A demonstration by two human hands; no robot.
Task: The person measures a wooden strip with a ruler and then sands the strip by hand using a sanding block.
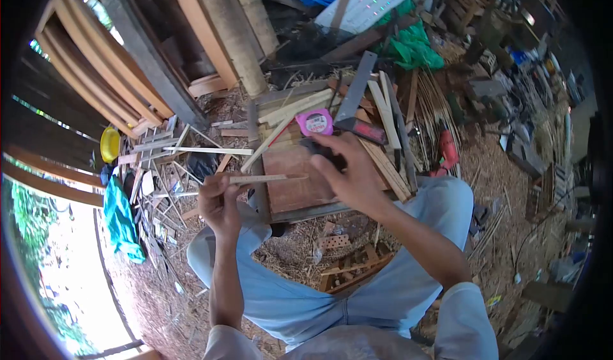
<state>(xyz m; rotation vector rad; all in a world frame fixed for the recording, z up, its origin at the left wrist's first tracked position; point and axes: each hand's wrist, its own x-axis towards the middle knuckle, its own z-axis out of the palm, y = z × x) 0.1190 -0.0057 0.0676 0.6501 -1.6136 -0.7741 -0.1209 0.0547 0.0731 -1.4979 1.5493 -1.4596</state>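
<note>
My left hand (219,203) pinches a thin, pale wooden strip (268,179) near one end, and the strip points right across the low wooden worktop (284,200). Above that worktop, my right hand (354,175) is curled around a small dark object (313,147), which is blurred and partly covered by the fingers. Just beyond it lies a pink tape measure (315,123). A handsaw (356,89) with a dark and red handle rests to the right of the tape. Light wooden strips (290,110) lie along the far side of the worktop.
Between the legs, wood pieces and a perforated brick (333,242) lie on the shavings. A red power drill (447,150) is at the right knee. Thin sticks (204,150) clutter the left, near a yellow bowl (110,144). Wooden frames (96,47) lean behind.
</note>
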